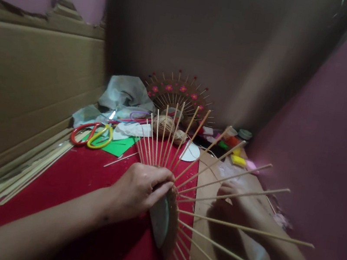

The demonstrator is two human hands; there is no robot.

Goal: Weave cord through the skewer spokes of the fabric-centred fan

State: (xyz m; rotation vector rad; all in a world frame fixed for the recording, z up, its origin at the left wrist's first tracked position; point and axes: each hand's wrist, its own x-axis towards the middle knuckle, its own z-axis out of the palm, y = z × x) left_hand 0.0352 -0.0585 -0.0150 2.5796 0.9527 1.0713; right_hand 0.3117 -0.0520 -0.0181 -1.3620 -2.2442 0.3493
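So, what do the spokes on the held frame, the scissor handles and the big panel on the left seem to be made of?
Spokes: probably bamboo or wood, matte and seemingly unpainted, judging by the pale tan colour.
Scissor handles: likely smooth plastic, given their solid red and yellow.
Panel: corrugated cardboard, dull brown; the torn top edge shows ridges.

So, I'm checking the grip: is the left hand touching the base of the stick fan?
Touching: the head view shows the left hand clasping the base at its upper end.
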